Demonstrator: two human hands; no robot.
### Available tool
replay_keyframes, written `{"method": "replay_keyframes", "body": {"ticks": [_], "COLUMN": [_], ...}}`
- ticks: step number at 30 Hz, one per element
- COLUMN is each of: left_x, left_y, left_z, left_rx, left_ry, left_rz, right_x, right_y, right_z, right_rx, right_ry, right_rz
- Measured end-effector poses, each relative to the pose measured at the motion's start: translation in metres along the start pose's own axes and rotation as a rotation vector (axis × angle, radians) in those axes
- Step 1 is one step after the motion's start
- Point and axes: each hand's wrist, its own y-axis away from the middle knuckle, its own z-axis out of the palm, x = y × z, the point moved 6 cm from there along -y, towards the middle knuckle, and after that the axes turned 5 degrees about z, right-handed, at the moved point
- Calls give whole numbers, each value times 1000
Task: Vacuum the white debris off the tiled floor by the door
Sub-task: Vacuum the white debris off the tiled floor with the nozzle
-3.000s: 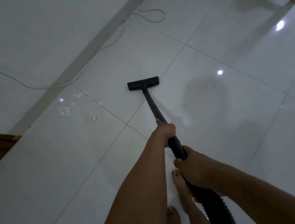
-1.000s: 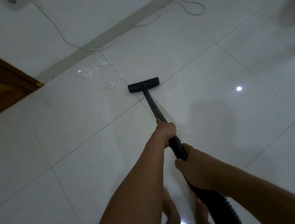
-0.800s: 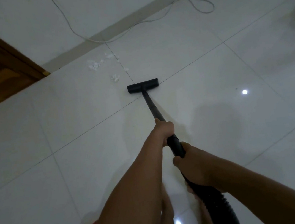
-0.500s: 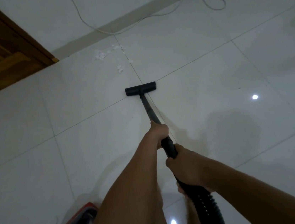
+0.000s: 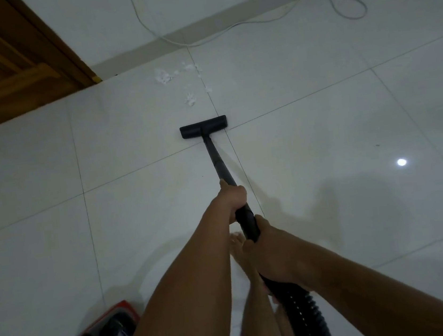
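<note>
The left hand (image 5: 233, 197) and right hand (image 5: 266, 243) curl their fingers tight around the black vacuum pipe (image 5: 217, 162), likely to steer it. Its floor head (image 5: 203, 126) sits flat on the tiles (image 5: 139, 233), near the white bits (image 5: 176, 81) lying close by the wooden door (image 5: 6, 60).

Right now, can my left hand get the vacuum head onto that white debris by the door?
Probably yes: the left hand grips the wand, the vacuum head sits just short of the white debris, with only bare tile between.
</note>
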Motion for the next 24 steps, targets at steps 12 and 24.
{"method": "replay_keyframes", "body": {"ticks": [12,24], "left_x": [81,144], "left_y": [-78,-129], "left_z": [-33,-77], "left_rx": [16,15], "left_ry": [38,65], "left_rz": [4,18], "right_x": [-83,-160], "right_y": [-58,-99], "right_z": [-54,-76], "right_rx": [30,30], "right_ry": [70,137], "right_rz": [-23,-13]}}
